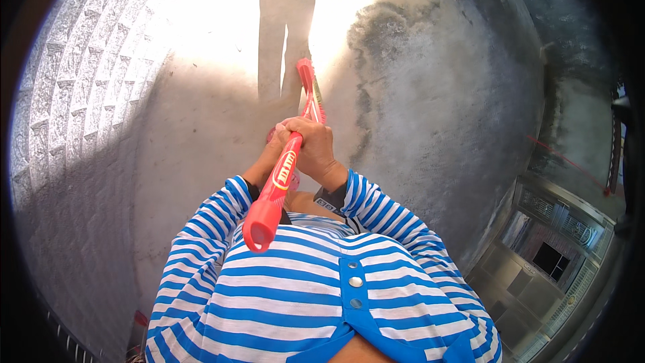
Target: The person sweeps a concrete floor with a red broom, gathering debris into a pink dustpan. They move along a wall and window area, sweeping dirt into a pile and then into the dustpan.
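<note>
A long red broom (pixel 284 169) slants away from my chest, its capped end near my striped shirt. Its red plastic head, with what look like bristles along one side, is at the floor beyond my hands. My right hand (pixel 315 146) is closed around the handle. Against it, on the other side of the handle, my left hand (pixel 277 142) grips too, partly covered by the right. Pink footwear shows in part beneath my hands and the handle.
Grey concrete floor (pixel 216 161) lies ahead, with bright sunlight, shadows and a dark stain (pixel 373 35). A textured block wall (pixel 65 91) curves along the left. At the lower right is a metal door (pixel 519 282); a thin red line (pixel 564 159) runs above it.
</note>
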{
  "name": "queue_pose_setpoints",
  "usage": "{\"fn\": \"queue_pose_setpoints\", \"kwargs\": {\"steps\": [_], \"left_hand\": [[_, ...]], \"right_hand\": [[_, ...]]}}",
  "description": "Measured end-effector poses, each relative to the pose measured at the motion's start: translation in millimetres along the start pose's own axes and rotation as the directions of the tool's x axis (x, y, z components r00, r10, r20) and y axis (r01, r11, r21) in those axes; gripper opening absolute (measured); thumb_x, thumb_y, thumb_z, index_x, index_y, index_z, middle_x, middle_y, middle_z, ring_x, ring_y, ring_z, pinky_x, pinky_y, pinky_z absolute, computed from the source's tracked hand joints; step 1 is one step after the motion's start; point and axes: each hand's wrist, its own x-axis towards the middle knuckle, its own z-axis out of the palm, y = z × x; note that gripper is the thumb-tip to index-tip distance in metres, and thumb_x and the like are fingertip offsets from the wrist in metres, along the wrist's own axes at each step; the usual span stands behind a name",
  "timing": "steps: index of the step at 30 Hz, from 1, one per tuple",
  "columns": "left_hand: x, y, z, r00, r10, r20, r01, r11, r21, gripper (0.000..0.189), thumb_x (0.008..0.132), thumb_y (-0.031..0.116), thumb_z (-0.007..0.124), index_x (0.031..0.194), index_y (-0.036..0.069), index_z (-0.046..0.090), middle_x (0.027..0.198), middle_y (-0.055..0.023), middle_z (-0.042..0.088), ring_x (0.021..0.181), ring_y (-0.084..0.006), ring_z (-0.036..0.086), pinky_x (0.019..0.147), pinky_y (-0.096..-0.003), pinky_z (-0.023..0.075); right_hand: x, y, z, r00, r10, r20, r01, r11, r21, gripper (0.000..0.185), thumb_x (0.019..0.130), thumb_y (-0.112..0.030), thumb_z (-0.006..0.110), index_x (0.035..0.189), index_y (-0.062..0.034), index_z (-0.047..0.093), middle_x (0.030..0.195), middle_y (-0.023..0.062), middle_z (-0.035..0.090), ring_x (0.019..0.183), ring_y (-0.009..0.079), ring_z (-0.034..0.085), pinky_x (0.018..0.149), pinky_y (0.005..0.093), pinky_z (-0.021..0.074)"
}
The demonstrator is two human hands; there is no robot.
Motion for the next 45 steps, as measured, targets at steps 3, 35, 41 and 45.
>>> {"fn": "queue_pose_setpoints", "kwargs": {"steps": [3,35,41,45], "left_hand": [[15,11,-10,0.976,-0.005,-0.216,0.012,0.999,0.031,0.064,0.083,0.019,0.066,0.136,0.006,0.033,0.119,-0.0168,0.05,0.104,-0.0259,0.055,0.08,-0.0327,0.0486],[332,97,-2,0.932,-0.214,-0.291,0.324,0.854,0.407,0.02,0.087,0.028,0.056,0.099,0.012,0.051,0.086,-0.0192,0.065,0.084,-0.0395,0.062,0.07,-0.0463,0.0476],[458,160,30,0.957,-0.192,-0.219,0.274,0.852,0.447,0.021,0.086,0.025,0.059,0.101,0.013,0.052,0.079,-0.0175,0.065,0.08,-0.0388,0.063,0.068,-0.0435,0.0483],[574,182,59,0.996,-0.055,-0.075,0.077,0.94,0.331,0.018,0.088,0.028,0.057,0.096,0.013,0.051,0.072,-0.0148,0.061,0.069,-0.0328,0.062,0.062,-0.0388,0.0464]], "right_hand": [[20,-32,-5,0.988,-0.134,0.082,0.118,0.978,0.171,0.014,0.084,-0.012,0.064,0.077,-0.0004,0.065,0.075,0.0141,0.066,0.064,0.026,0.065,0.061,0.0294,0.0518],[259,46,-285,0.885,-0.332,0.327,0.158,0.874,0.46,0.02,0.091,-0.018,0.061,0.08,-0.0026,0.067,0.077,0.0102,0.068,0.06,0.0139,0.063,0.057,0.0238,0.0511],[313,83,-380,0.898,-0.399,0.187,0.285,0.85,0.442,0.025,0.089,-0.025,0.064,0.078,-0.0029,0.065,0.086,0.0104,0.069,0.063,0.0133,0.063,0.058,0.0248,0.051],[373,92,-433,0.899,-0.427,0.093,0.381,0.871,0.309,0.03,0.086,-0.031,0.067,0.074,-0.004,0.063,0.083,0.0105,0.068,0.059,0.0148,0.062,0.055,0.0262,0.0494]]}}
